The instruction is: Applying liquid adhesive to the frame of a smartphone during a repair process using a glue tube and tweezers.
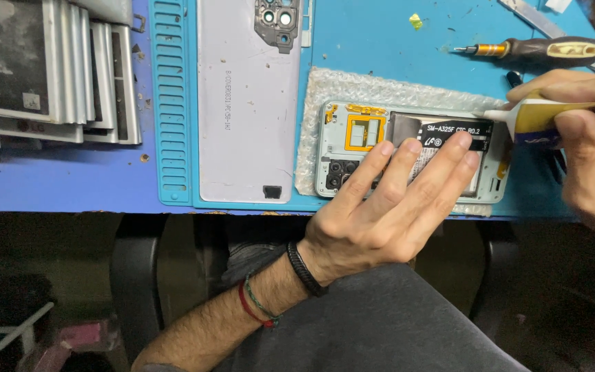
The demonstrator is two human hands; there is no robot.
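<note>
Opened pale-green phone body with its back cover off (408, 148) lies face down on a sheet of clear bubble wrap (352, 89), on the blue silicone work mat (380, 41) at the near edge of the bench. Yellow flex part and black battery are exposed inside it.

Left hand (387, 207): flat, fingers spread, fingertips resting on the battery and frame, pressing the phone down. Nothing pinched. Dark and red-green cords circle the wrist.

Right hand (587, 138): thumb and fingers closed around a small white-and-yellow glue tube (538, 120). White nozzle tip is at the phone's upper right edge; contact cannot be told.

Detached grey plastic back cover (246, 103) lies inner side up, left of the phone, apart from it. Black-handled screwdriver with orange collar (545, 49) lies beyond the right hand. Stack of flat silver-edged batteries (49, 69) sits at far left, off the mat.
</note>
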